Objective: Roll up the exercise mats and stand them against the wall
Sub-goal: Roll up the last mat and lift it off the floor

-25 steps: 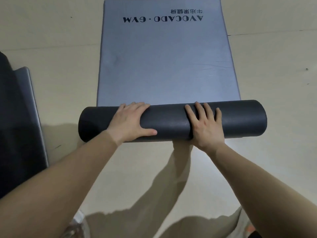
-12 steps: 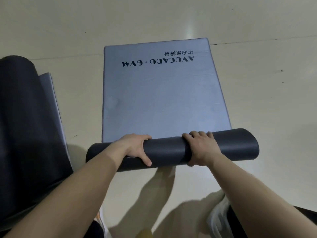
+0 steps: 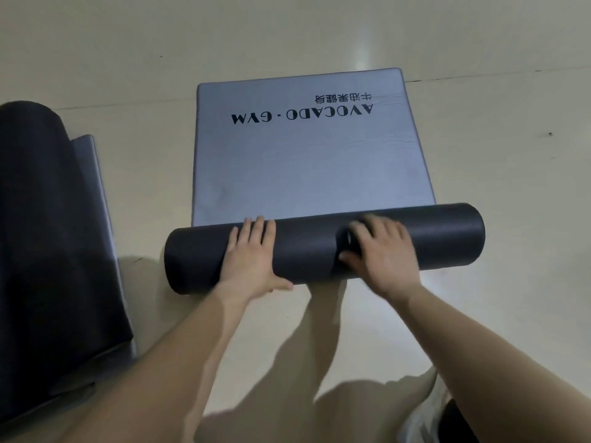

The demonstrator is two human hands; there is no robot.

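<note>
On the floor in front of me, my left hand and blurry right hand press flat, fingers loosely spread, on the half-rolled mat, which looks soft and springy, so I'd grip mid-roll.

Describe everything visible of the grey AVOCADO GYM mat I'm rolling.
The grey mat is partly rolled: its near end forms a dark, matte, foam-like roll lying crosswise on the floor, while the far part lies flat, grey side up, with faint creases and black AVOCADO GYM lettering upside down. The left hand presses on the roll with straight fingers; the blurred right hand rests on it too.
</note>
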